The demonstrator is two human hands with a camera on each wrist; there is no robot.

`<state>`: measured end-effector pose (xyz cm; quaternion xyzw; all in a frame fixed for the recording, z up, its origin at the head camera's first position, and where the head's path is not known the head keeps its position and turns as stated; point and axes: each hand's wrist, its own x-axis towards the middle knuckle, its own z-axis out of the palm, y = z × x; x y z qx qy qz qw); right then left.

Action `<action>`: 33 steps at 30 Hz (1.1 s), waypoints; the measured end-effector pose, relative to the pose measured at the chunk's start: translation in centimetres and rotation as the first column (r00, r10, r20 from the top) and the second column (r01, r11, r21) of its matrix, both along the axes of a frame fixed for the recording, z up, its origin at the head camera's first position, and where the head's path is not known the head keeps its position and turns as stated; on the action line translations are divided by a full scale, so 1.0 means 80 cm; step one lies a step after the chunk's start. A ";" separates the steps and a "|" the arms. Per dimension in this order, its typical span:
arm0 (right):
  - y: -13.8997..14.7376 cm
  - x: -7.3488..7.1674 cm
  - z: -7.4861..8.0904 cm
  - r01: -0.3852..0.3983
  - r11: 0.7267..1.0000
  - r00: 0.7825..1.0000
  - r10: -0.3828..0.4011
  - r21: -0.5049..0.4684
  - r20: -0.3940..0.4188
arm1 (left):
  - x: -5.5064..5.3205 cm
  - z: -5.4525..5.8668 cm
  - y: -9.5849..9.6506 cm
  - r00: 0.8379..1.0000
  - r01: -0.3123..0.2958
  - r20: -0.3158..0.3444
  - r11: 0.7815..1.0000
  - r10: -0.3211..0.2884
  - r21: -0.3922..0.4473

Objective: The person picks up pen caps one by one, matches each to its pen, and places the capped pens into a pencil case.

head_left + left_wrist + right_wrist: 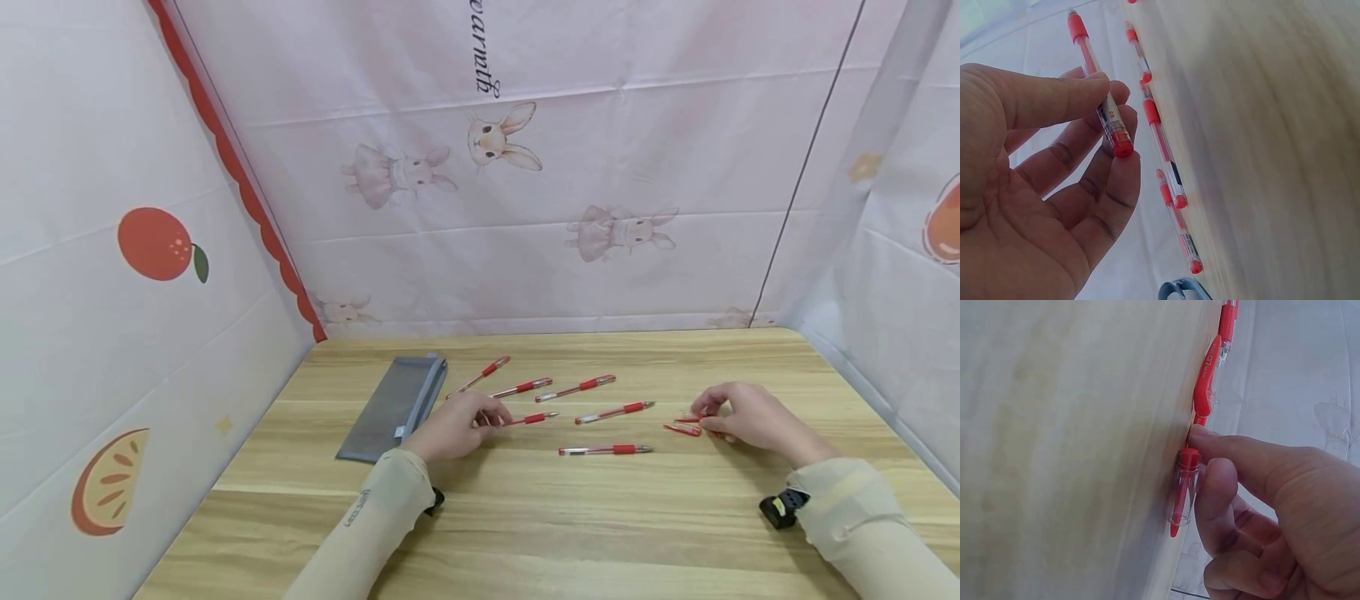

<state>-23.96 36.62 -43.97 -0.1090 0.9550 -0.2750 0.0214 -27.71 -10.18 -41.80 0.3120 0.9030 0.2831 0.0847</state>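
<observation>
Between the thumb and fingers of my left hand (pixel 461 423) is a red gel pen (pixel 1094 69), its metal tip bare. In the left wrist view its red end cap points toward the palm side. My right hand (pixel 750 419) is low at the right of the table, thumb and fingertip at the red end of a clear pen cap (pixel 1186 487) with a red clip. Another red pen cap (pixel 1207 378) lies just beyond the thumb tip. Several uncapped red pens lie between the hands, among them one pen (pixel 606 450) nearest the front.
A grey mesh zip pouch (pixel 382 408) lies left of the left hand, partly behind that forearm. More pens, such as one red pen (pixel 577 388), are spread toward the back of the wooden table (pixel 525 533). A printed cloth wall (pixel 465 275) rises at the table's back edge.
</observation>
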 end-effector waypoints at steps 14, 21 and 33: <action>-0.010 -0.006 0.000 0.018 1.000 1.000 -0.019 0.023 0.019 | 0.006 -0.002 -0.017 0.999 -0.035 0.003 0.999 0.035 0.002; -0.008 -0.005 -0.002 0.024 1.000 1.000 -0.024 0.004 0.017 | 0.008 0.001 -0.023 0.999 -0.051 0.011 0.998 0.051 0.030; -0.025 0.010 0.006 0.064 0.990 0.998 -0.065 -0.123 -0.007 | 0.008 0.010 -0.030 0.999 -0.041 -0.018 0.998 0.042 0.051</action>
